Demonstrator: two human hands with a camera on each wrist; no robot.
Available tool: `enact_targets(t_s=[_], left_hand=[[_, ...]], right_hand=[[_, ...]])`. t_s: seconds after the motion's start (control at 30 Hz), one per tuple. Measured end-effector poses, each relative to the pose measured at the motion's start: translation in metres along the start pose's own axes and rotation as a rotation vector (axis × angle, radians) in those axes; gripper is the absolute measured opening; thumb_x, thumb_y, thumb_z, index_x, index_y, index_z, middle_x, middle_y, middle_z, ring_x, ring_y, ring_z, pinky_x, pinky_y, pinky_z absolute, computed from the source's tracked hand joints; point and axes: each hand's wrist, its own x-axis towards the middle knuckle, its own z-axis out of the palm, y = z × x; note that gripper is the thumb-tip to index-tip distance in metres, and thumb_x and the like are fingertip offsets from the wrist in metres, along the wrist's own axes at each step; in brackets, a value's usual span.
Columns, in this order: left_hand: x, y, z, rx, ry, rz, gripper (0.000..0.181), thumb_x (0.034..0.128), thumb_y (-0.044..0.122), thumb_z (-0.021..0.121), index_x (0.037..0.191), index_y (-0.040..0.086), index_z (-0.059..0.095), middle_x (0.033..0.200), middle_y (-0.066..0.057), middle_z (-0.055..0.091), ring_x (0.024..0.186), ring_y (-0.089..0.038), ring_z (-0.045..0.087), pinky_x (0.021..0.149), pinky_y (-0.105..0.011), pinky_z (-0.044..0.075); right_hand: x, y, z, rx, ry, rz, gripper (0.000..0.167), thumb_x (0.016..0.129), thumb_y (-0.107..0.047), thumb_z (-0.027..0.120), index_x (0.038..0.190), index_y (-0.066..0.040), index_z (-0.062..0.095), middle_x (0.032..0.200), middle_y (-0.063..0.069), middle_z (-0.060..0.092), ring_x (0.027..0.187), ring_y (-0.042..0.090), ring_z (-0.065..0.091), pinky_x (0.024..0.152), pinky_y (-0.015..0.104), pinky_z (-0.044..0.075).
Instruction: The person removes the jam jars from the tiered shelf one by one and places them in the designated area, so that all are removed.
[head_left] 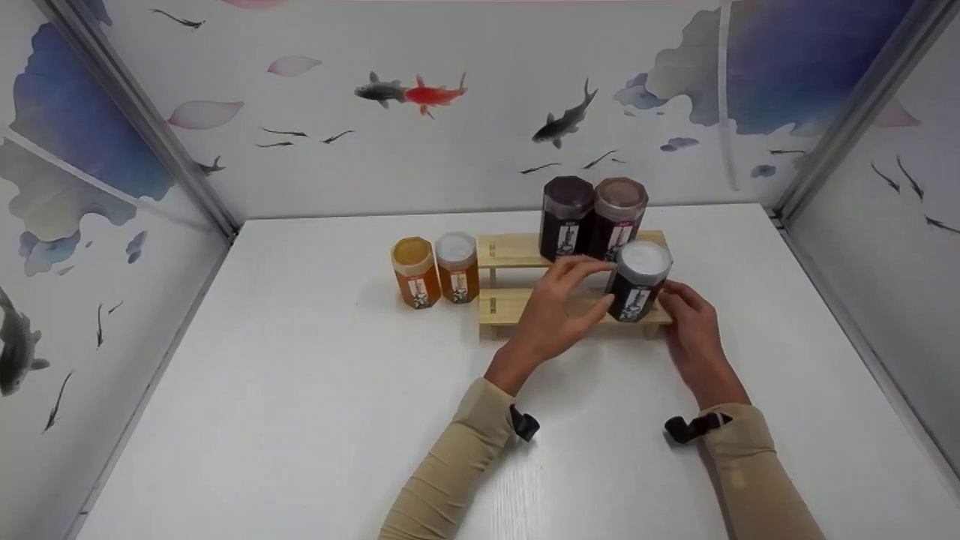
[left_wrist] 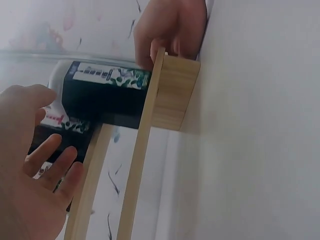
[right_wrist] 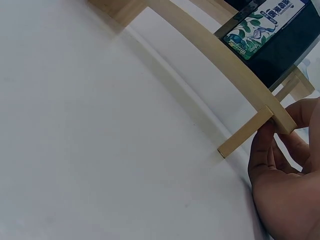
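A dark jar with a pale lid (head_left: 636,283) stands at the right end of the lower step of a two-step wooden rack (head_left: 517,301). My left hand (head_left: 551,311) is at this jar's left side, thumb and fingers apart; in the left wrist view the hand (left_wrist: 37,165) has its fingers spread and loosely bent near the lid end of the jar (left_wrist: 107,97). Whether a fingertip touches it is unclear. My right hand (head_left: 694,334) is at the rack's right end; in the right wrist view the hand (right_wrist: 290,170) pinches the end of the lower step (right_wrist: 235,70).
Two more dark jars, one (head_left: 568,217) beside the other (head_left: 619,217), stand on the upper step. Left of the rack, two smaller amber jars, one with a yellowish lid (head_left: 415,274) and one with a pale lid (head_left: 457,268), stand on the white table (head_left: 300,412). Printed panels surround the table.
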Motion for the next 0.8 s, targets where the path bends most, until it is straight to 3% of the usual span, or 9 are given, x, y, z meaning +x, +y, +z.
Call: enact_targets(t_s=[0.17, 0.3, 0.47, 0.6, 0.8], left_hand=[[0.007, 0.010, 0.023, 0.032, -0.027, -0.028, 0.055, 0.1065, 0.037, 0.070, 0.159, 0.040, 0.052, 0.153, -0.002, 0.050, 0.137, -0.014, 0.057, 0.107, -0.029, 0.054], [0.010, 0.014, 0.037, 0.059, 0.003, -0.082, 0.059, 0.1044, 0.037, 0.073, 0.159, 0.044, 0.050, 0.155, -0.004, 0.048, 0.131, -0.015, 0.061, 0.100, -0.028, 0.057], [0.009, 0.020, 0.045, 0.111, 0.081, -0.103, 0.053, 0.1016, 0.038, 0.077, 0.152, 0.038, 0.058, 0.154, -0.003, 0.053, 0.136, -0.016, 0.061, 0.102, -0.031, 0.059], [0.008, 0.022, 0.047, 0.151, 0.132, -0.073, 0.049, 0.0996, 0.040, 0.080, 0.144, 0.029, 0.063, 0.152, -0.004, 0.058, 0.143, -0.018, 0.060, 0.109, -0.033, 0.058], [0.006, 0.024, 0.050, 0.187, 0.167, -0.033, 0.051, 0.0951, 0.042, 0.085, 0.135, 0.020, 0.062, 0.151, -0.004, 0.063, 0.140, -0.016, 0.063, 0.110, -0.028, 0.056]], right_hand=[[-0.001, 0.001, 0.000, -0.013, -0.010, -0.017, 0.038, 0.112, -0.025, 0.060, 0.146, -0.007, 0.056, 0.147, -0.003, 0.052, 0.137, 0.011, 0.055, 0.106, 0.017, 0.054], [-0.001, 0.002, 0.000, -0.005, 0.002, -0.019, 0.038, 0.112, -0.024, 0.061, 0.146, -0.007, 0.057, 0.147, -0.003, 0.053, 0.137, 0.010, 0.056, 0.106, 0.017, 0.054], [-0.001, 0.001, -0.001, -0.002, -0.002, -0.008, 0.040, 0.112, -0.025, 0.061, 0.147, -0.008, 0.057, 0.148, -0.003, 0.053, 0.137, 0.010, 0.056, 0.105, 0.017, 0.055], [-0.001, 0.001, -0.001, -0.004, -0.007, -0.012, 0.039, 0.112, -0.025, 0.061, 0.147, -0.008, 0.057, 0.148, -0.004, 0.053, 0.136, 0.009, 0.056, 0.105, 0.017, 0.055], [0.000, 0.002, -0.001, -0.026, 0.018, -0.040, 0.036, 0.111, -0.024, 0.064, 0.143, -0.008, 0.063, 0.145, -0.005, 0.056, 0.136, 0.007, 0.056, 0.105, 0.015, 0.054]])
